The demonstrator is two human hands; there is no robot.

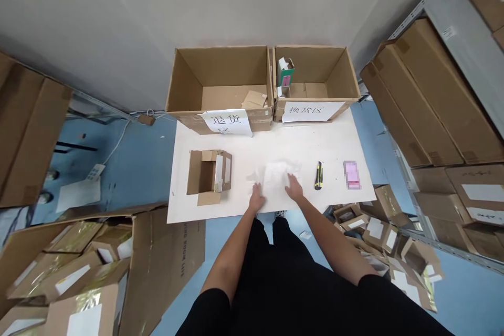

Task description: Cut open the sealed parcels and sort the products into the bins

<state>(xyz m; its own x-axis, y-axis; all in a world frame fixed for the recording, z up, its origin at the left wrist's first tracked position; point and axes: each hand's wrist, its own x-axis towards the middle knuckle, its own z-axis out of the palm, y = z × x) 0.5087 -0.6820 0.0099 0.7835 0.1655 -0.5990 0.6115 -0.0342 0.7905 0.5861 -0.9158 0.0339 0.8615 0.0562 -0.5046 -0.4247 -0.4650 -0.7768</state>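
Note:
A thin white, slightly translucent sheet point(275, 174) lies on the white table point(189, 205); I cannot tell whether it is paper or plastic wrap. My left hand point(256, 199) rests at its near left corner with the fingers stretched forward. On the right edge of the sheet, my right hand point(293, 189) reaches in with its fingers apart. To the left stands a small opened cardboard box point(226, 170), flaps spread. A yellow and black utility knife point(318, 176) lies right of my right hand, and a pink blurred-out packet point(352, 175) lies beyond it.
Two large open cartons with paper signs stand along the back: the left carton point(220, 65) holds flat cardboard pieces, the right carton point(338, 81) small boxes. A big carton of parcels point(144, 268) is at lower left. Boxes point(380, 233) pile at lower right, beside loaded shelves.

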